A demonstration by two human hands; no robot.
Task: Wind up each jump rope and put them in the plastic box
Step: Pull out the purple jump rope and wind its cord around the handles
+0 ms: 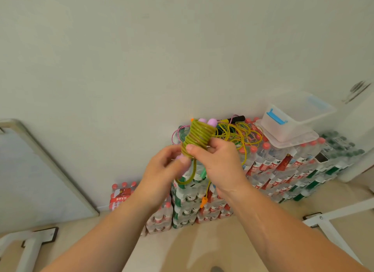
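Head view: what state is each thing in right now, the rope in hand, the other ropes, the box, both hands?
Green jump rope: mostly coiled round its pink handles, tail hanging loose.
Other ropes: tangled pile on the bottle packs, unwound.
Plastic box: open, no lid on, looks empty.
Right hand: grips the coil.
Left hand: pinches the coil's lower end, blurred.

I am looking into a storeroom. Packs of water bottles [283, 170] are piled high against a bare wall [141, 48], right on the floor [182, 247]. A plastic box [293, 119] sits on top of the packs. A big flat board [30, 170] leans on the wall; it may be a mirror, I cannot tell.
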